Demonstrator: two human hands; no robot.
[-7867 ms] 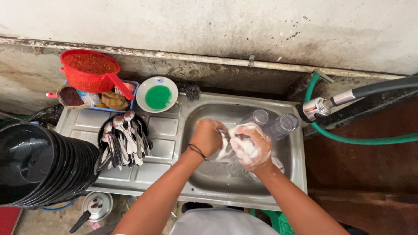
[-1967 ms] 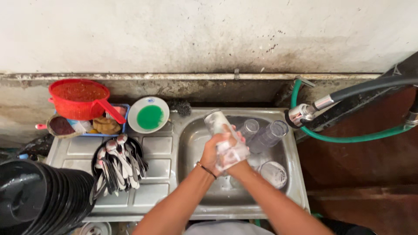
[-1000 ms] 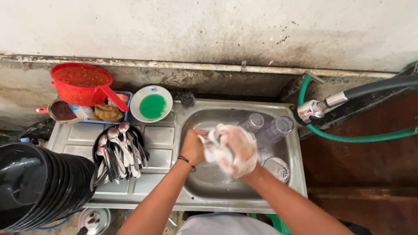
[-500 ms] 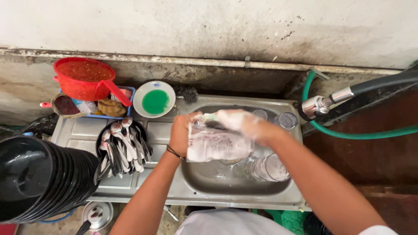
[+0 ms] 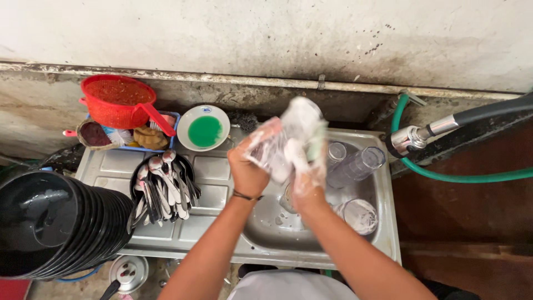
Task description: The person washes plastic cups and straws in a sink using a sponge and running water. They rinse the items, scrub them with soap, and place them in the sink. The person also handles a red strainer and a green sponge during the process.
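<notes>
1. Firstly, the steel sink [image 5: 383, 222] fills the lower centre of the frame, with three clear tumblers [image 5: 355, 166] lying at its right.
2. Black bowls [image 5: 55, 222] stack at lower left, spoons [image 5: 164, 186] beside them.
3. Centre frame, a soapy glass [image 5: 277, 147] is raised above the basin: likely light, stiff, breakable and very slippery, so best gripped round its body.
4. The left hand [image 5: 249, 166] clasps the glass; the lathered right hand [image 5: 305, 144] closes on a sponge [image 5: 315, 145] against it.

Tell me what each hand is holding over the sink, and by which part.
The left hand grips a soapy clear drinking glass around its side wall. The right hand, foam-covered, is pressed against the glass; its exact grip cannot be told.
</notes>
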